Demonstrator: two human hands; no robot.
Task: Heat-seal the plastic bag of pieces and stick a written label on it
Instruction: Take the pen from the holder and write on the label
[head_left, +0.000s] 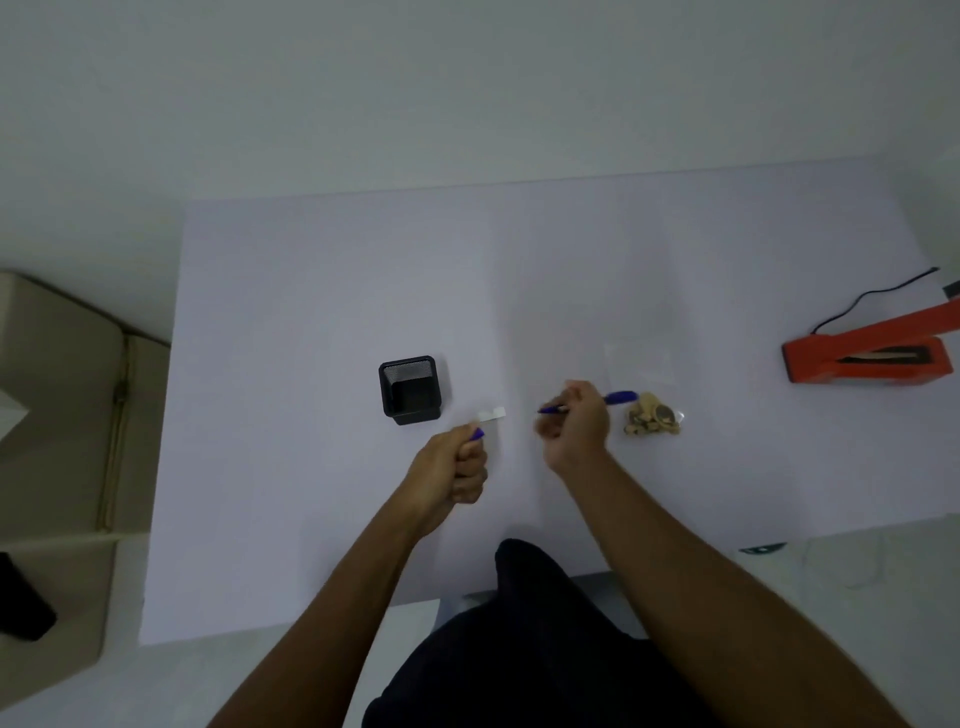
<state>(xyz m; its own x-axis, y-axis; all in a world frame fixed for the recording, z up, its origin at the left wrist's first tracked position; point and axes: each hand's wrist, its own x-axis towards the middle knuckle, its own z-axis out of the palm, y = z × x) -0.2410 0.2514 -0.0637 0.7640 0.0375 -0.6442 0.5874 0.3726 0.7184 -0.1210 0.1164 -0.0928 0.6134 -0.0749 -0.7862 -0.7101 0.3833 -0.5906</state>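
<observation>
On table (311, 312), bag (644, 384) of pieces (652, 415), mesh cup (410, 389)

Far table (519, 270) bare — holder (411, 389) left.

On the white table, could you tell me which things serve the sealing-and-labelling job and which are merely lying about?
Job: bag of pieces, orange heat sealer, pen in right hand, pen cap in left hand, white label.
Lying about: empty black mesh holder.

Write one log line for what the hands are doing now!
right hand: holds pen | left hand: holds cap | label: on table
</observation>
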